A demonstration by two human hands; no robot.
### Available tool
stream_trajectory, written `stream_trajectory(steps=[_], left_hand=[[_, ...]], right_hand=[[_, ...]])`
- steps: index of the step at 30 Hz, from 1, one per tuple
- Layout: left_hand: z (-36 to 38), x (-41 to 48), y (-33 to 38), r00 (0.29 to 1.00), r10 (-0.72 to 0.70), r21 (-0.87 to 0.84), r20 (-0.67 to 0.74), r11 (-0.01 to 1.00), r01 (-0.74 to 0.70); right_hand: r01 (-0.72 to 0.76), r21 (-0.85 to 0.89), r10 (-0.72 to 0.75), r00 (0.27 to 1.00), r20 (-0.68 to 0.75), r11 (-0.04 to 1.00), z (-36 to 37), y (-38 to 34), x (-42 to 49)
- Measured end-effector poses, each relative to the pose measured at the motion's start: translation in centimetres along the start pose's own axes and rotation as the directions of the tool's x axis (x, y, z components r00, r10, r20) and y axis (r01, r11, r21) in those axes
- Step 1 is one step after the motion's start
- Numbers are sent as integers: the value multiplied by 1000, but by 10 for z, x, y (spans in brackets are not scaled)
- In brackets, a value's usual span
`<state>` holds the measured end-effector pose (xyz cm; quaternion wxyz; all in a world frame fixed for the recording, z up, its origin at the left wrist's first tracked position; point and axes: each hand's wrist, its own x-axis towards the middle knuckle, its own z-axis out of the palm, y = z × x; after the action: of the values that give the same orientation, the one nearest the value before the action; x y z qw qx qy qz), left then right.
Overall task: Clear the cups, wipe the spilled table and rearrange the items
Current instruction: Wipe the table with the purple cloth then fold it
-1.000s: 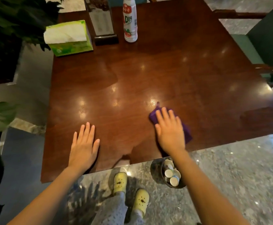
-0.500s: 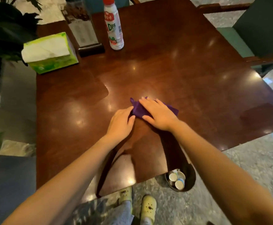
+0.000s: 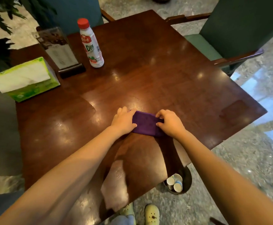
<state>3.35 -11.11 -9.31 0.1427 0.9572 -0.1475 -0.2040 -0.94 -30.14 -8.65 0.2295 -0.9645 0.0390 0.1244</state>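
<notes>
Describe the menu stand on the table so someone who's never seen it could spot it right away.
Start at the dark wooden table and look to its far left corner. The menu stand rises between the green tissue box and the red-capped bottle. It alone is a clear upright panel in a dark base.

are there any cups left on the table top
No, the cups sit in a bin on the floor, beside the table.

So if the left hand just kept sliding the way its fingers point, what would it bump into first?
The left hand points right, along the purple cloth it already grips. Going straight on, it would probably meet the right hand, holding the cloth's other end.
</notes>
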Motion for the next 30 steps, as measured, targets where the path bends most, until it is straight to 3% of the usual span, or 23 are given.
stream_trajectory(steps=[5,9,15,24,30], left_hand=[[-10,6,2,996,91,-24,5,996,-91],[-24,6,13,977,207,-96,54,975,-201],[-62,7,45,930,343,-222,132,925,-309],[-99,22,161,907,411,-377,-94,828,-414],[-93,45,246,903,405,-304,-144,850,-430]], right_hand=[[-86,203,71,994,77,975,-14,-2,-5],[-58,314,54,998,21,948,-38,4,-19],[-49,281,64,997,-42,958,-96,26,-30],[-13,337,68,986,-153,941,-213,105,-49],[-13,385,85,981,-172,923,-270,172,-53]])
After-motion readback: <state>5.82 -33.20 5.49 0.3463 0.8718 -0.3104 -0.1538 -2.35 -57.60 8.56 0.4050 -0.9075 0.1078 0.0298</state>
